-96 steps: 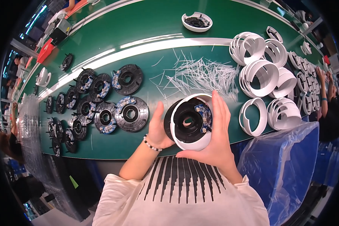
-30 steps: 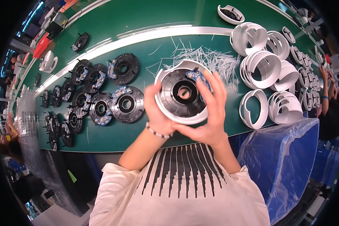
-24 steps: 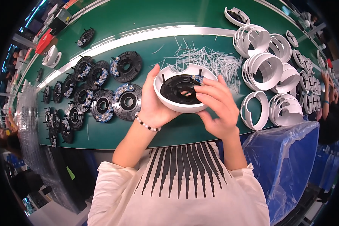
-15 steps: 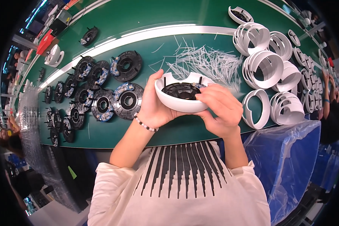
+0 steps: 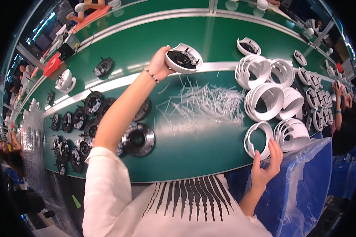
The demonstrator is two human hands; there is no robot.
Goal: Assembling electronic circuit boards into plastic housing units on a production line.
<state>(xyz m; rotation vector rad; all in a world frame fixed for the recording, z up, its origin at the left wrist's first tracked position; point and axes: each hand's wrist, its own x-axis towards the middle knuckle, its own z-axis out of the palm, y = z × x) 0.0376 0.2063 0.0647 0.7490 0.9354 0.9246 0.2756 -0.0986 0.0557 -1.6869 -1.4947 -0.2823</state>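
Note:
My left hand (image 5: 160, 66) reaches out over the far part of the bench. It grips a white round housing (image 5: 197, 61) by its left side, and a black disc (image 5: 179, 60) with a small board sits inside the shell. At the near right edge of the bench is my right hand (image 5: 267, 166), its fingers spread and curved. Those fingertips overlap the lower right rim of a white ring (image 5: 247, 141) with a notched edge; whether they touch it I cannot tell.
Several black discs with circuit boards (image 5: 139, 140) lie on the left, partly behind my left forearm. Thin white strips (image 5: 209, 103) are heaped mid-bench. Stacked white rings (image 5: 265, 102) stand at right, above a blue plastic-lined bin (image 5: 304, 181). Another filled housing (image 5: 249, 46) lies far right.
My left hand has carried the white housing forward, away from my body. My right hand has let go of it and moved right and nearer, to the white ring.

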